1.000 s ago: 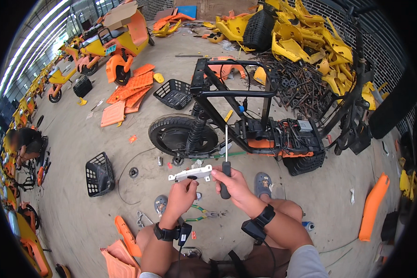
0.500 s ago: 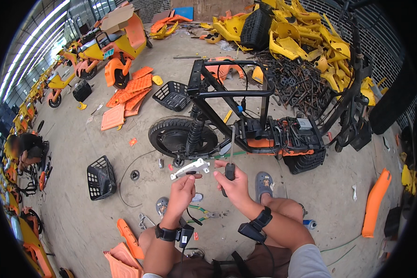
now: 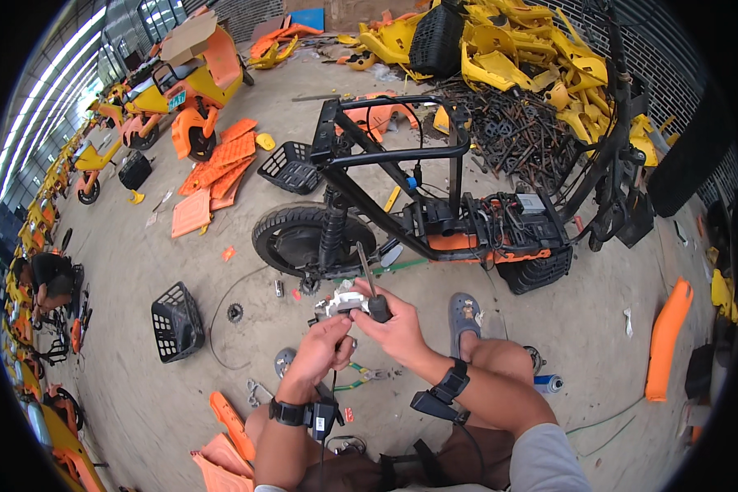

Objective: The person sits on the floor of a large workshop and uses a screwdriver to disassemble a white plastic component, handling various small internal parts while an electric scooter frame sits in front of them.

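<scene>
In front of me, my left hand (image 3: 321, 348) is closed, its fingertips at the near edge of a small white metal bracket (image 3: 336, 305). A thin black cable hangs below that hand. My right hand (image 3: 395, 332) is closed round a screwdriver (image 3: 366, 269) with a dark handle, its shaft slanting up and away. The right fingertips touch the bracket too, so both hands meet at it and partly cover it. Beyond them stands a stripped black scooter frame (image 3: 402, 156) with its rear wheel (image 3: 303, 239).
Green-handled pliers (image 3: 367, 375) lie below my hands. A black basket (image 3: 177, 322) stands left, and a spray can (image 3: 548, 383) lies by my right leg. An orange panel (image 3: 668, 340) is at right. Yellow panels (image 3: 533, 57) are piled behind. Another person (image 3: 47, 275) crouches far left.
My right hand has moved left and closed in on the bracket, screwdriver still in it. The bracket has turned between the hands. The whole view has shifted slightly.
</scene>
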Tool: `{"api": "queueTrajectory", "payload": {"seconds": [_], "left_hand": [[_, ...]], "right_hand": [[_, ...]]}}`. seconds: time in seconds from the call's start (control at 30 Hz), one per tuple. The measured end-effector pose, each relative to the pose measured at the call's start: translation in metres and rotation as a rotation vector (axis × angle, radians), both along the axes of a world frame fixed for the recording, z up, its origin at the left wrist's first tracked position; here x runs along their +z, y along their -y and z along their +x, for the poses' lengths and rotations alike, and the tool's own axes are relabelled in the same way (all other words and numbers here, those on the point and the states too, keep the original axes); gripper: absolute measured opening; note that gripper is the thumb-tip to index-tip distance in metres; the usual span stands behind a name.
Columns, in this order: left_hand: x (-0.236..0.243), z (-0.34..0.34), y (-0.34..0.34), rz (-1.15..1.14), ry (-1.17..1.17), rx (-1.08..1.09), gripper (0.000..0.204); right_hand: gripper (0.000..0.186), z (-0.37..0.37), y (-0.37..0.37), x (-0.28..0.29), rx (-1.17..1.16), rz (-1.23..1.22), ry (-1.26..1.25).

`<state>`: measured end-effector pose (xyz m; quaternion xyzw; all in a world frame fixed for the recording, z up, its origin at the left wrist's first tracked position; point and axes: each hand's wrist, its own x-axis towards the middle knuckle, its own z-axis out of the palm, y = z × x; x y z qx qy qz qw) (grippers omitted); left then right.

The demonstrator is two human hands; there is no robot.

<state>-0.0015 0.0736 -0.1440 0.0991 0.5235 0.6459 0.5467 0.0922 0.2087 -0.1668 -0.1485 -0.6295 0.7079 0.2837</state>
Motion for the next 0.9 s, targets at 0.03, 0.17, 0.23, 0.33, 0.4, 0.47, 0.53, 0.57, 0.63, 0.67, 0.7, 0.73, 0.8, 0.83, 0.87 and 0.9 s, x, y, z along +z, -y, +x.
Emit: {"api": "queueTrajectory", "payload": {"seconds": [0.03,0.17,0.23,0.33,0.4,0.47,0.53,0.57,0.63,0.67,0.7,0.73,0.8,0.83,0.87,0.9], "left_hand": [[0.001,0.000,-0.001,0.023,-0.013,-0.011,0.019],[0.009,0.002,0.001,0.067,0.013,0.036,0.020],[0.015,0.001,0.002,0.092,0.046,0.058,0.021],[0.017,0.000,0.001,0.090,0.059,0.048,0.022],[0.015,0.002,-0.001,0.066,0.015,0.020,0.023],[0.011,0.003,-0.003,0.063,0.000,0.016,0.022],[0.009,0.003,-0.002,0.067,-0.001,0.016,0.020],[0.009,0.002,-0.001,0.073,0.005,0.018,0.018],[0.008,0.001,-0.001,0.080,-0.010,0.000,0.018],[0.007,0.000,-0.001,0.081,-0.031,-0.020,0.020],[0.007,-0.001,-0.001,0.083,-0.052,-0.038,0.022],[0.006,-0.002,-0.001,0.060,-0.121,-0.041,0.022],[0.004,0.002,-0.003,-0.007,-0.248,-0.043,0.021],[0.003,0.004,-0.003,-0.036,-0.294,-0.026,0.020],[0.003,0.006,-0.004,-0.029,-0.333,-0.020,0.019],[0.002,0.008,-0.004,-0.033,-0.361,-0.011,0.018]], "right_hand": [[0.049,-0.001,-0.001,0.000,-0.009,0.035,-0.022],[0.050,-0.001,-0.003,0.002,-0.066,0.128,-0.048],[0.051,-0.001,-0.004,0.002,-0.099,0.185,-0.061],[0.052,0.001,-0.003,0.003,-0.081,0.256,-0.059],[0.053,0.003,-0.001,0.003,-0.084,0.301,-0.015],[0.053,0.004,-0.001,0.005,-0.083,0.321,0.016],[0.053,0.005,-0.001,0.006,-0.077,0.315,0.025],[0.053,0.005,-0.001,0.006,-0.083,0.325,0.022],[0.052,0.004,-0.002,0.007,-0.090,0.340,0.008],[0.052,0.004,-0.002,0.007,-0.092,0.333,0.015],[0.052,0.004,-0.001,0.008,-0.095,0.330,0.023],[0.052,0.004,-0.001,0.009,-0.097,0.326,0.030],[0.051,0.005,-0.001,0.010,-0.097,0.339,0.049],[0.051,0.006,-0.001,0.010,-0.096,0.344,0.056],[0.050,0.005,-0.001,0.010,-0.102,0.343,0.056],[0.050,0.005,-0.002,0.010,-0.105,0.340,0.054]]}}
